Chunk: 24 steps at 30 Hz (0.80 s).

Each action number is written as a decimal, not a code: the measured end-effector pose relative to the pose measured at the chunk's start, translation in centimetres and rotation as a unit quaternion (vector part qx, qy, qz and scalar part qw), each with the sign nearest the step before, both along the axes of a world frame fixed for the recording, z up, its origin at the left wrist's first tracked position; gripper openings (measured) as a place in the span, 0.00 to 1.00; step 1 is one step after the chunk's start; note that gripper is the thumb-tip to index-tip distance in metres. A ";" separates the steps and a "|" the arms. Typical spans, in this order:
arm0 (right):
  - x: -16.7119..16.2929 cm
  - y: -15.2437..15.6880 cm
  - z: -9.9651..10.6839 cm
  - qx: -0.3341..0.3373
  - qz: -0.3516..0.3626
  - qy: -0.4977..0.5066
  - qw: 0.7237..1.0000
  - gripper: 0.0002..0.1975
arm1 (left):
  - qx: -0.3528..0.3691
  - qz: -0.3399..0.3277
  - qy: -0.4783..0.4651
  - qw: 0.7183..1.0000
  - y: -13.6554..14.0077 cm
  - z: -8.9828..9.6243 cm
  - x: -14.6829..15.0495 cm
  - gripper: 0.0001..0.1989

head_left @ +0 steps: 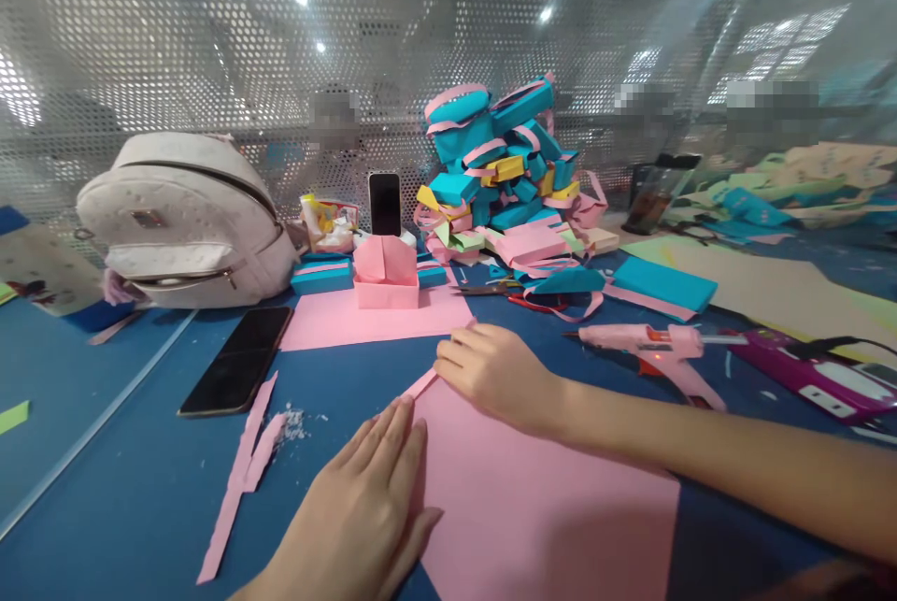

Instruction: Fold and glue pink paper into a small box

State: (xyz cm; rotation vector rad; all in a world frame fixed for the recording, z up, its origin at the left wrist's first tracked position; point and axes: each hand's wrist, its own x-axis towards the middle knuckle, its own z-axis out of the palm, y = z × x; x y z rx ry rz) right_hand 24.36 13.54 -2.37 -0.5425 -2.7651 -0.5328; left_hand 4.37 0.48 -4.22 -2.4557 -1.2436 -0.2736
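Note:
A large pink paper sheet [553, 498] lies at an angle on the blue table in front of me, with a narrow folded strip showing along its upper left edge. My left hand [357, 498] rests flat along that edge, fingers stretched out and the thumb apart over the sheet. At the sheet's far corner, my right hand [501, 377] has its fingers curled down on the folded edge; its thumb is hidden. Torn pink paper strips [242, 479] lie left of my left hand, beside small white scraps [298, 423].
Right of the sheet lie a pink glue gun [651, 344] and a purple power strip [805, 372]. Scissors [533, 297] sit before a pile of coloured paper boxes [505, 180]. A black phone [238, 363], white backpack [189, 227] and pink paper box [387, 293] stand or lie farther left.

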 end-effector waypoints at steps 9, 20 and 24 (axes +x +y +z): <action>0.4 -2.3 -0.6 -0.153 0.089 0.031 0.984 0.16 | 0.020 -0.018 0.004 1.000 0.3 -0.2 0.0 0.27; 0.1 -0.6 -2.0 -0.224 0.064 0.035 0.972 0.19 | 0.058 -0.023 0.005 0.998 1.0 -1.3 -0.7 0.25; 0.8 0.5 -2.1 -0.206 0.006 0.025 0.978 0.20 | 0.076 -0.031 0.025 0.996 1.2 -1.5 -1.0 0.25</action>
